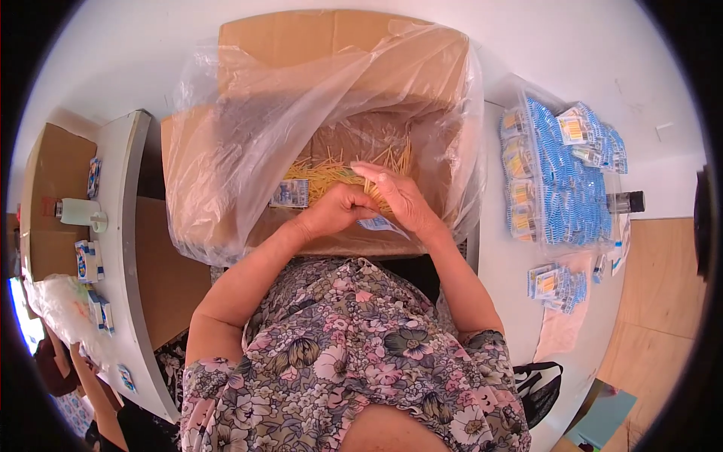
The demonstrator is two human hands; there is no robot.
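A large cardboard box lined with a clear plastic bag stands before me, with a heap of thin yellow sticks inside. My left hand is closed in a pinch at the near side of the heap, by a small blue-and-white packet that shows below my fingers. My right hand curls over a bundle of the yellow sticks next to my left fingertips. Its fingers partly hide the bundle. Another packet lies in the box, left of my hands.
At right, a clear plastic bin holds many filled packets; a loose pile of packets lies nearer on a pink cloth. Along the left, a white table edge runs beside another cardboard box. A co-worker's arm shows lower left.
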